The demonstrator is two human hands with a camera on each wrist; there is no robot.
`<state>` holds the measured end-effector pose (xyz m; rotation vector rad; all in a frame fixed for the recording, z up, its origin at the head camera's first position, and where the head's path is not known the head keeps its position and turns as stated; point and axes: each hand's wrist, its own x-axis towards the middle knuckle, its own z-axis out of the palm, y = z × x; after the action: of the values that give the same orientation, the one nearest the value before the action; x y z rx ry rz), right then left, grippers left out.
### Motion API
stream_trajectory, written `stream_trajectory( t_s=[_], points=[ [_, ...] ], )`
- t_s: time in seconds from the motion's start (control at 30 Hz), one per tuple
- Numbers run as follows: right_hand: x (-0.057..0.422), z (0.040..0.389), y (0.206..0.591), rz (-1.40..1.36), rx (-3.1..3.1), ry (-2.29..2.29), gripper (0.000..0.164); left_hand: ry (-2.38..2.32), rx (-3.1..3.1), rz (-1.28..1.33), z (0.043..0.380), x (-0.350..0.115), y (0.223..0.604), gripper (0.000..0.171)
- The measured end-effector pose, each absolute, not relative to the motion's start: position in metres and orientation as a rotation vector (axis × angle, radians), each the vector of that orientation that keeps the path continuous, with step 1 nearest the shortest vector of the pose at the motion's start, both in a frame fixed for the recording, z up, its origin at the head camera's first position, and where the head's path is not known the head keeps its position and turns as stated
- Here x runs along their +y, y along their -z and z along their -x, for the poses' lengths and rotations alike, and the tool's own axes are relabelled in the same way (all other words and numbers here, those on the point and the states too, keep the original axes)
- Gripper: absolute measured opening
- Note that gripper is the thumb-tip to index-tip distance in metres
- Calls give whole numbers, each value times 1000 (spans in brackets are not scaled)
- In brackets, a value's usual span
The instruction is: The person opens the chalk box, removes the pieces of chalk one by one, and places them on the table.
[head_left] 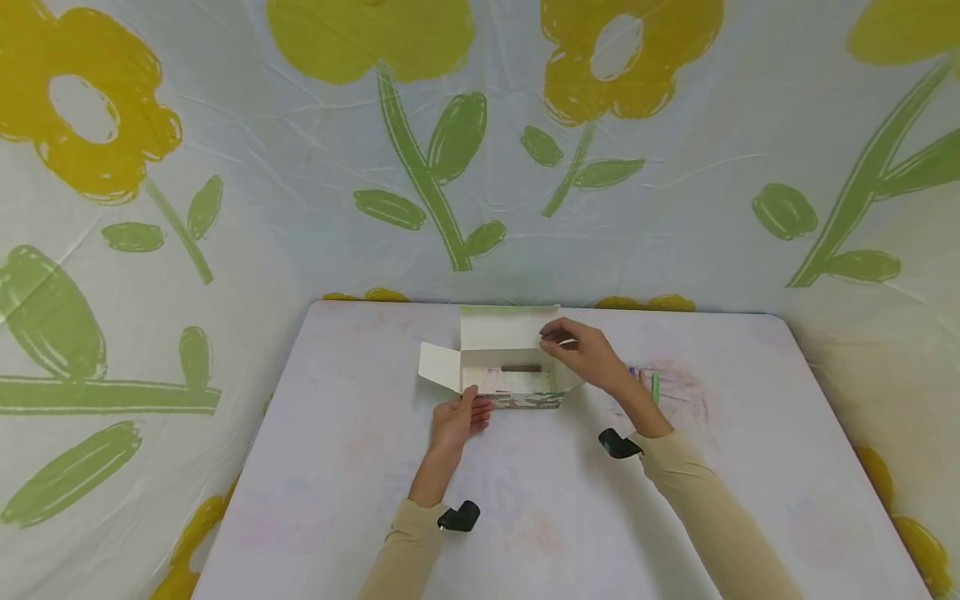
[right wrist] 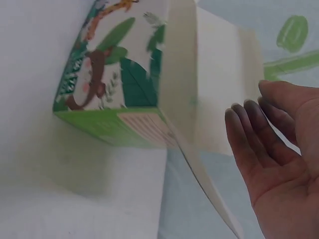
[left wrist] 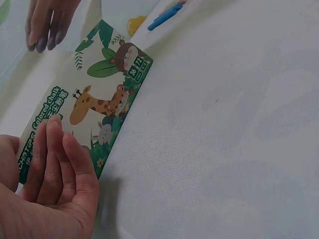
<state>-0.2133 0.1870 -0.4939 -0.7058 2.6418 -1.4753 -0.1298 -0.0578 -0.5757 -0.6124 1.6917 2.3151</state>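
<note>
An animal-printed coloured chalk box [head_left: 525, 401] stands on the table with its lid [head_left: 498, 327] raised and its side flaps folded out. My left hand [head_left: 453, 422] grips the box's near left corner, thumb at the rim and fingers along the printed front [left wrist: 107, 107]. Inside the box, a dark stick [head_left: 521, 367] lies on a pale printed surface. Beside the lid's right edge hovers my right hand [head_left: 581, 350], its fingers loosely bent and nothing between them. Dark smudges mark its fingertips [right wrist: 255, 110], which are close to the white lid in the right wrist view.
Right of the box lie a green chalk stick [head_left: 656, 387] and a blue one [left wrist: 164, 17], partly behind the right forearm in the head view. Reddish smears surround them on the white table [head_left: 337, 467]. A flower-printed cloth [head_left: 300, 208] hangs behind the table and at its sides.
</note>
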Motion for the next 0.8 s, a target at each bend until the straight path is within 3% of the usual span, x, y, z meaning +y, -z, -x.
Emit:
stream_trajectory(
  t_s=[0.8],
  points=[
    [139,221,533,973,2437,1031,19,-2323,1668,621,131,-58,578,44]
  ],
)
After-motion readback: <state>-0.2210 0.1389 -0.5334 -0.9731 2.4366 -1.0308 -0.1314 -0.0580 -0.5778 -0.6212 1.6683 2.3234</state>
